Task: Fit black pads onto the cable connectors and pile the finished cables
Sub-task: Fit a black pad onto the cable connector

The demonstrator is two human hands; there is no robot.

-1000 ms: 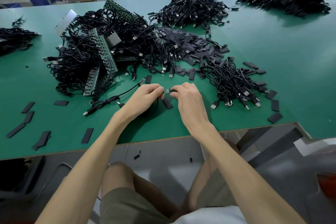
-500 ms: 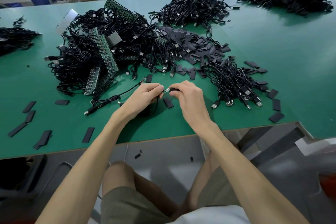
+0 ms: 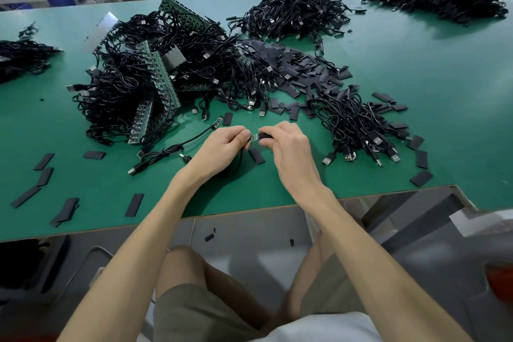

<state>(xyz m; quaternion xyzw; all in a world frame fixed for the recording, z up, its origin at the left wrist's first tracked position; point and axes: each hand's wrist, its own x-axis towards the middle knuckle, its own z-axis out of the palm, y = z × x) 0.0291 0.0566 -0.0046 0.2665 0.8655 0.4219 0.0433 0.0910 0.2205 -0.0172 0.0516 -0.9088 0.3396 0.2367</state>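
Little has shifted: the left hand [image 3: 222,144] still pinches the connector [image 3: 253,137] above the green surface [image 3: 416,69], the right hand [image 3: 286,144] grasping a black pad [image 3: 266,135]; sliding it on squarely looks wisest.

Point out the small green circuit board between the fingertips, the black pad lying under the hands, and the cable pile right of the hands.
green circuit board [image 3: 253,137], head view, its exposed middle.
black pad [image 3: 257,156], head view, its centre.
cable pile [image 3: 358,125], head view, tangled middle.
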